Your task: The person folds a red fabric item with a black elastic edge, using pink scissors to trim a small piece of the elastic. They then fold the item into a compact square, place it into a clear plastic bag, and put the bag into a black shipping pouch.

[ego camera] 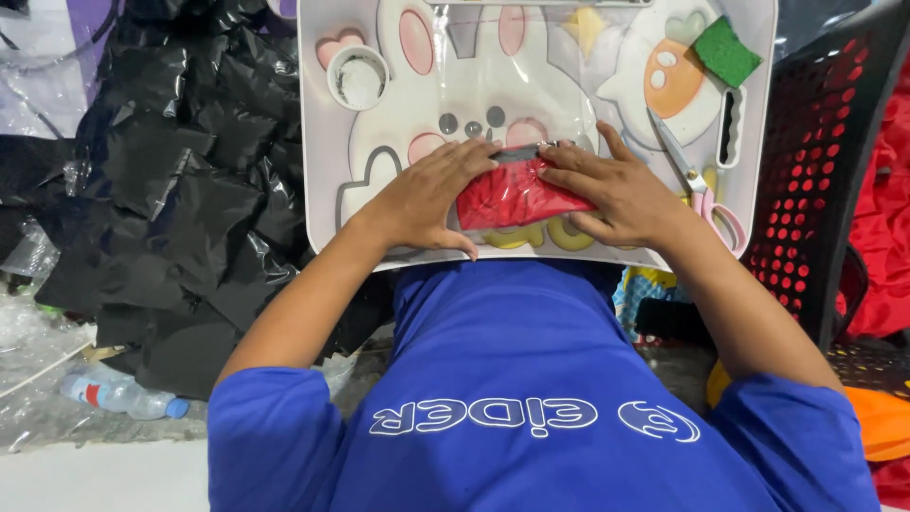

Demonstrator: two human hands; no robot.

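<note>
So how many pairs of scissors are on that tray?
1. The scissors, with pink handles, lie on the right side of the tray, just beyond the right hand. More could be hidden under the hands or the red packet.

Red cloth [517, 197]: matt, sits in glossy clear plastic bag [512, 85]. Tray [318, 142]: smooth plastic, printed. Scissors [697, 185]: metal blades, pink plastic handles. Green sponge [726, 51]: rough. Black bags [190, 180]: shiny, crinkled film.

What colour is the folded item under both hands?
Red folded item, inside clear plastic; the head view shows it.
</note>
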